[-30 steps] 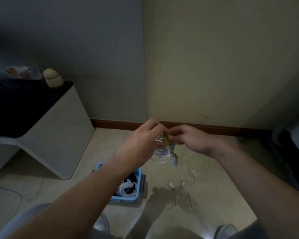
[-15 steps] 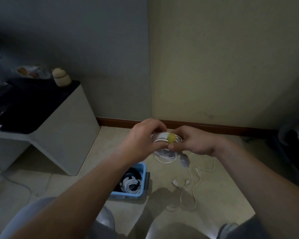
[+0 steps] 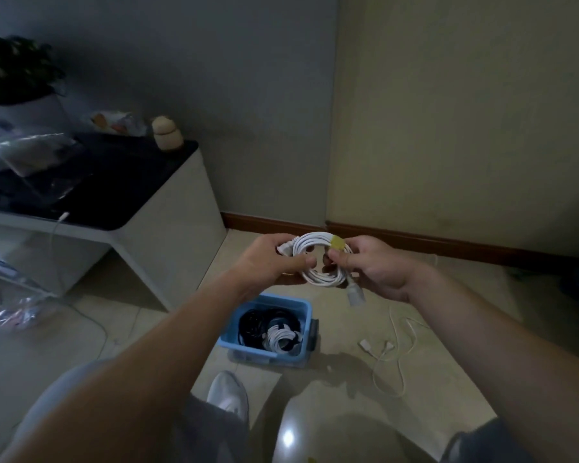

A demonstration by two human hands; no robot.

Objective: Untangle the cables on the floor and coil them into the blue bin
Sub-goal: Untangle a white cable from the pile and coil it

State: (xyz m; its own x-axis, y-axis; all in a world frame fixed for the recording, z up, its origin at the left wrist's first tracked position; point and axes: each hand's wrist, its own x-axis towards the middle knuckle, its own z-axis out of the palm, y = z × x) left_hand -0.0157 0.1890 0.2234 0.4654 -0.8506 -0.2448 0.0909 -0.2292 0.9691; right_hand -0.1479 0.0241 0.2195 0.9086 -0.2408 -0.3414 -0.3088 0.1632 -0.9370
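White cable coil (image 3: 315,240), wound into a tidy ring, sits in the air between both hands, above and just beyond the blue bin (image 3: 274,299). The left hand (image 3: 271,262) grips the ring's left side, fingers curled round the strands and one plug end. The right hand (image 3: 375,265) pinches the ring at a yellow tie (image 3: 337,242) wrapped over the strands, while a grey-white plug (image 3: 355,294) dangles below it.

Judging by this, the step in hand is binding a finished coil. The next move calls for keeping the loops together while lowering the ring into the bin, where a black coil (image 3: 253,325) and a white coil (image 3: 281,339) already lie and leave little room. Just right of the bin, a loose white cable (image 3: 398,362) sprawls on the floor tiles with both connectors showing; it looks like the next one to gather.

Whether the tie is fastened or only held I cannot tell, since the fingers cover its ends. The room is dim, so the black coil's turns blur into the bin's shadow. Farther left, a thin white lead (image 3: 56,228) hangs from the low table (image 3: 168,208) and trails out of frame; whether it belongs to the task is unclear.
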